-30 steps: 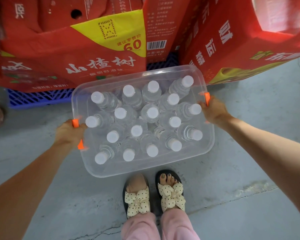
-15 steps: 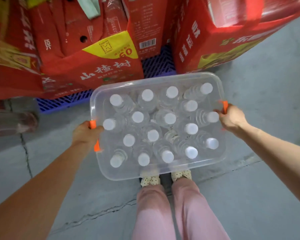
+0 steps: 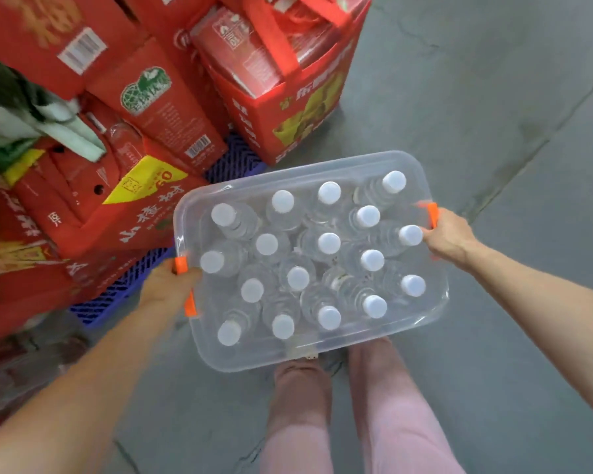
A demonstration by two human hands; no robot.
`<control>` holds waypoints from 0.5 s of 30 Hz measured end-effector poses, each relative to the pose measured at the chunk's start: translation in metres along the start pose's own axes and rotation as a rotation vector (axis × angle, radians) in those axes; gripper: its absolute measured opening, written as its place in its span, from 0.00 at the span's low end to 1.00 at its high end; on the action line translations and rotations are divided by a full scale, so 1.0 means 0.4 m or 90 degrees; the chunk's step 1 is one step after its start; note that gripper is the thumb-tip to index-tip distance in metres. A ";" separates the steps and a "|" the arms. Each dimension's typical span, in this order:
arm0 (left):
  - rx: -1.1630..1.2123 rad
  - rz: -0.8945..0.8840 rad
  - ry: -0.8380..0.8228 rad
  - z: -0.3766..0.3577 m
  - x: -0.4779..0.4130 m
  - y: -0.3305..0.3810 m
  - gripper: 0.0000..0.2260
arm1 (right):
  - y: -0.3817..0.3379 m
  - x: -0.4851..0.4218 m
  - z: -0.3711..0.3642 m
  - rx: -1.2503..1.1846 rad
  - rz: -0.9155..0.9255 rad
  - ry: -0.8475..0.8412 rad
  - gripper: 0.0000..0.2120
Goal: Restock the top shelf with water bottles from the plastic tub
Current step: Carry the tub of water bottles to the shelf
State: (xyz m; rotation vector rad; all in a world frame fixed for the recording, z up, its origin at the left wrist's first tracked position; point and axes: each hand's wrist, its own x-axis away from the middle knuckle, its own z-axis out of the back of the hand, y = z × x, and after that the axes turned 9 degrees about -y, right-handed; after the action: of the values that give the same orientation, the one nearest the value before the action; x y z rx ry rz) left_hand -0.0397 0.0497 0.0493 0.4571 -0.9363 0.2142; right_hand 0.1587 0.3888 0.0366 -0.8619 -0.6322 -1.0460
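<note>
The clear plastic tub (image 3: 261, 354) sits in the middle of the frame, tilted a little so that its right end is higher in the picture than its left. It is packed with water bottles (image 3: 329, 242) standing upright, their white caps facing the camera (well over a dozen caps can be seen). The bottles crowd close together, and several touch the tub's walls.

The left hand (image 3: 166, 285) grasps the tub's left end, fingers curled over the rim between the two parts of an orange clip (image 3: 190, 306). The right hand (image 3: 451, 239) grasps the right end in the same way, just below another orange clip (image 3: 432, 214), with its fingers hooked over the edge beside a bottle cap. Both bare forearms run out to the lower corners of the frame.

Below the tub's near wall, at lower centre, are the person's legs in pink trousers (image 3: 401, 422); the feet are hidden under the tub.

To the upper left, red cartons (image 3: 172, 107) are stacked at angles, one with a yellow corner panel (image 3: 144, 186) printed with a number. Near upper centre stands a red carry bag (image 3: 288, 107) holding boxed goods. These rest on a blue plastic pallet (image 3: 131, 275), whose edge shows just left of the tub. The grey concrete floor (image 3: 493, 114) fills the right side of the frame.
</note>
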 end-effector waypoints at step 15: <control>-0.288 -0.145 -0.177 -0.164 0.128 0.221 0.04 | 0.433 0.305 -0.113 -0.246 -0.264 0.095 0.19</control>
State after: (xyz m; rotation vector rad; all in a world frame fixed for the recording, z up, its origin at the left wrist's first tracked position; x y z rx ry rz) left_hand 0.0048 0.1575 0.0830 0.1707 -1.1566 -0.2724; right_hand 0.3674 0.3344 0.0575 -0.9970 -0.4984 -1.6296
